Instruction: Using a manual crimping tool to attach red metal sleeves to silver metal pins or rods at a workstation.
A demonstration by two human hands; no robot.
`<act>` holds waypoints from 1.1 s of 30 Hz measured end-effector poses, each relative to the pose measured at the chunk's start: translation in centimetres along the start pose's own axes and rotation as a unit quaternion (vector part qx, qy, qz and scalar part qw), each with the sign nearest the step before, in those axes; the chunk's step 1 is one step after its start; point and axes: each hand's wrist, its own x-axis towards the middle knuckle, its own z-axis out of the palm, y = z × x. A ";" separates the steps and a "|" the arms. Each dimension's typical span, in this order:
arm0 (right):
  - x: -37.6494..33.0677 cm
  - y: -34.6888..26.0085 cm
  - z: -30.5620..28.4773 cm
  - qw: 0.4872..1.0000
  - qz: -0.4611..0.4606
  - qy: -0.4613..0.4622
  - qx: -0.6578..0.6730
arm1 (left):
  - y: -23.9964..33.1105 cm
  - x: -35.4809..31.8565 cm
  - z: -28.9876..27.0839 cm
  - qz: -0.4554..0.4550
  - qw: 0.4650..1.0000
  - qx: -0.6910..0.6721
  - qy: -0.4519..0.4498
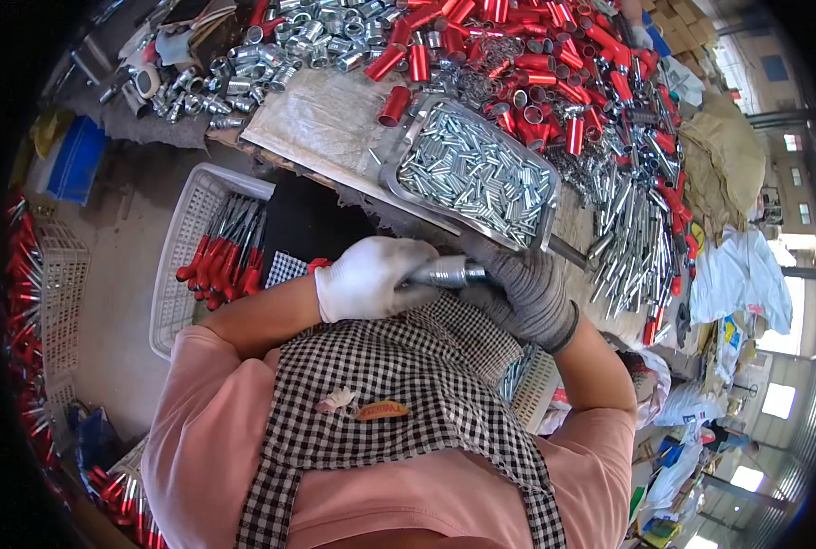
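Both left hand (376, 279) and right hand (529, 285) gripped the tube (449, 274) I watched, its long axis running crosswise between them, neither hand nearer.

A pink shirt (216, 412) shows beneath a black-and-white checked apron (335, 444), with white left glove (369, 276) and grey right glove (529, 295).

lettered orange patch (382, 411) on apron (371, 357), red print (754, 309) on white bag (737, 274)
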 end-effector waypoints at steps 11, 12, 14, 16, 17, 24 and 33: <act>0.9 -0.9 -1.3 0.994 0.067 0.031 0.079 | -0.4 -0.6 0.1 0.025 0.999 -0.007 0.020; 0.8 -0.8 -1.2 0.994 0.066 0.031 0.079 | -0.4 -0.7 0.1 0.025 0.999 -0.007 0.020; 1.9 -1.3 -1.3 0.999 -0.008 0.043 0.015 | 0.0 -0.4 -0.1 0.018 1.000 0.008 0.024; 1.6 -1.1 0.0 0.996 -0.066 0.045 -0.049 | 0.2 -0.1 -0.1 0.011 1.000 0.003 0.007; 0.7 -1.0 -0.3 0.996 -0.066 0.045 -0.049 | 0.3 -0.1 -0.1 0.006 1.000 -0.004 -0.011; 0.5 -1.8 -0.4 0.991 0.071 0.075 0.079 | 0.1 -0.2 0.4 0.020 1.000 0.006 0.010; 0.9 -2.0 0.1 0.995 0.049 -0.064 0.057 | -0.2 -0.2 0.7 0.081 0.997 0.005 0.019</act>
